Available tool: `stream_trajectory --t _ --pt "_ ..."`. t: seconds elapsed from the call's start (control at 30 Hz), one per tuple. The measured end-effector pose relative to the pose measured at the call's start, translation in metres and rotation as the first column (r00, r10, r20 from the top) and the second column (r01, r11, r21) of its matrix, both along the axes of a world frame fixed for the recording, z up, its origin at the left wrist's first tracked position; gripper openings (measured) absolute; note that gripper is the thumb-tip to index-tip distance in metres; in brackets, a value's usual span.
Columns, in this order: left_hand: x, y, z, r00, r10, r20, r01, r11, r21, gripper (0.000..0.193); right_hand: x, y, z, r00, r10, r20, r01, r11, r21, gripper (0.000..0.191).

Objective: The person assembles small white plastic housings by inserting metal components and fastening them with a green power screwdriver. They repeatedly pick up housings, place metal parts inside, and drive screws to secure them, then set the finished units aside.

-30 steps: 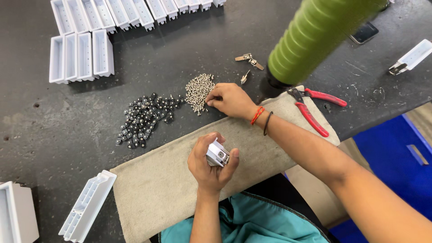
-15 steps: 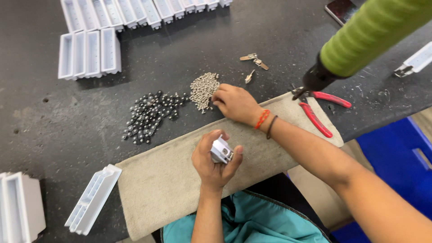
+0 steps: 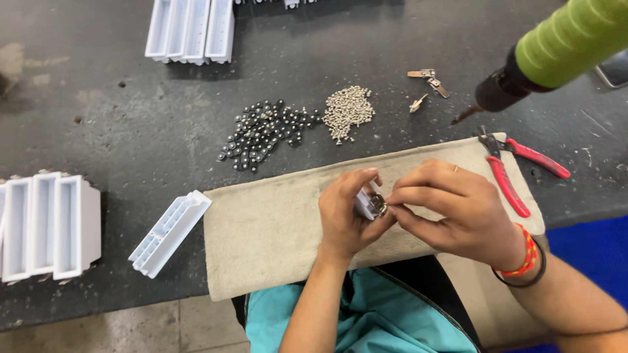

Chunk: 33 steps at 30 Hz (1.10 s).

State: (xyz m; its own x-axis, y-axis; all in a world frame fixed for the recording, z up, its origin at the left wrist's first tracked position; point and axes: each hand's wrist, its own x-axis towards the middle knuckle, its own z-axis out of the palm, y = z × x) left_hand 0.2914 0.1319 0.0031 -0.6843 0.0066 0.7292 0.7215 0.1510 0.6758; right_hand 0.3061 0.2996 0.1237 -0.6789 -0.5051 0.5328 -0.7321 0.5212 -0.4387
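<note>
Dark table point(image 3: 131, 117), grey cloth point(image 3: 275, 229) across it, white trays point(image 3: 46, 225) stacked around. My left hand point(image 3: 343, 216) grips a small metal part point(image 3: 369, 204) over the cloth; right hand point(image 3: 458, 212) pinches a fitting onto it. Screw pile point(image 3: 348, 111) and bead pile point(image 3: 265, 131) look mostly unused, plenty left.

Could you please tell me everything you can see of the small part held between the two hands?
The small white plastic block with a metal fitting sits above the beige cloth mat. The left hand cups it from below and behind; the right hand pinches at the dark metal piece on its right face. Hands hide most of it.
</note>
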Motion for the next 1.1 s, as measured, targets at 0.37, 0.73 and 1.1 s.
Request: stream_trajectory --t 0.37,0.73,1.1 --pt "-0.002 0.001 0.005 0.999 0.036 0.023 -0.036 0.999 0.004 0.060 -0.015 -0.010 0.016 0.999 0.046 0.002 -0.046 0.984 0.173 0.024" --pt "0.000 0.002 0.008 0.998 0.034 0.045 -0.034 0.999 0.000 0.061 -0.001 -0.003 0.013 0.989 0.099 -0.108 -0.069 0.964 0.256 0.034" --pt "-0.002 0.004 0.009 0.996 0.073 0.053 -0.074 0.997 0.007 0.056 0.001 -0.004 0.005 0.997 0.060 -0.050 -0.051 0.984 0.172 0.031"
